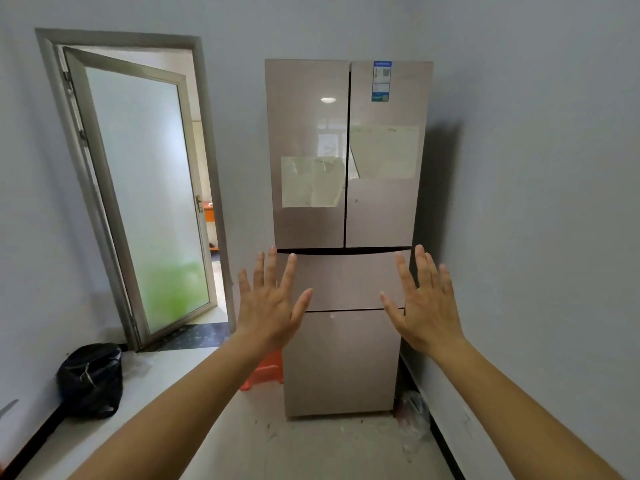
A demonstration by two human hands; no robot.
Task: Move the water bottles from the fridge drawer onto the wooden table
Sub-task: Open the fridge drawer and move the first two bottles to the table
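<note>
A tall beige fridge (346, 161) stands against the wall ahead, with two upper doors and two drawers below. The upper drawer (346, 282) and the lower drawer (343, 362) are both closed. My left hand (268, 306) is raised in front of the fridge's left edge, fingers spread and straight, holding nothing. My right hand (424, 306) is raised at the fridge's right edge, fingers also spread, empty. Neither hand visibly touches the fridge. No water bottles and no wooden table are in view.
An open glass door (145, 195) stands at the left. A black bag (90, 381) sits on the floor by the left wall. An orange stool (265, 372) is beside the fridge's left side. A plastic bag (414, 410) lies at the fridge's right. A wall runs close on the right.
</note>
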